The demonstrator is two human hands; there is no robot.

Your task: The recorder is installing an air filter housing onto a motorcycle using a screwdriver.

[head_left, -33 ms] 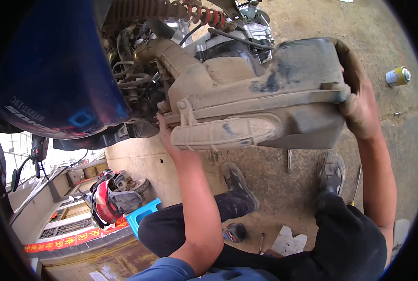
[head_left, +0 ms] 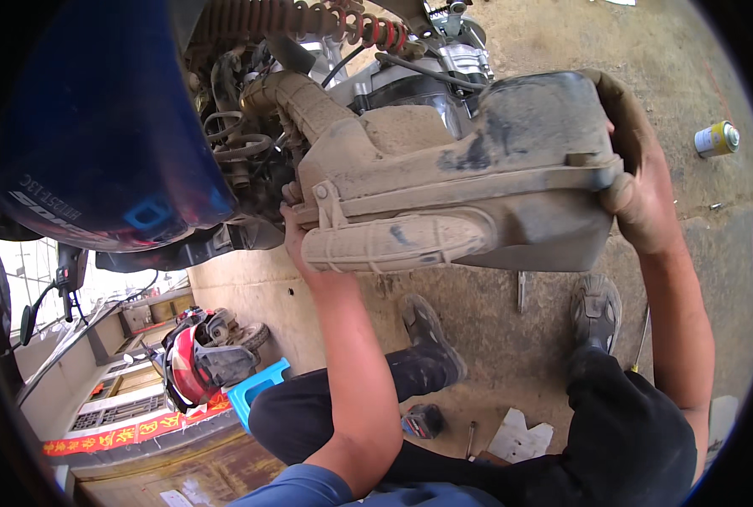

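A dust-covered air filter box (head_left: 541, 127) from a scooter hangs in the upper middle, long side across my view. Its ribbed rubber hose (head_left: 304, 101) runs up and left into the engine area, and a ribbed intake snorkel (head_left: 393, 242) lies along its near side. My right hand (head_left: 651, 207) is closed around the box's right end, thumb on the near side and the other fingers mostly hidden behind. At the left end, my left hand (head_left: 300, 245) grips the box near the snorkel, its other fingers hidden underneath.
Left of the box is the scooter's blue body panel (head_left: 106, 144); a red-spring shock absorber (head_left: 368, 24) is above. On the floor are a yellow-white can (head_left: 717, 139), a power-tool battery (head_left: 423, 420), a screwdriver (head_left: 644, 334) and torn cardboard (head_left: 520, 435). A blue stool (head_left: 258, 384) stands left.
The air filter box has shifted slightly left, its right end most visibly, together with my right hand. My left hand keeps almost the same place.
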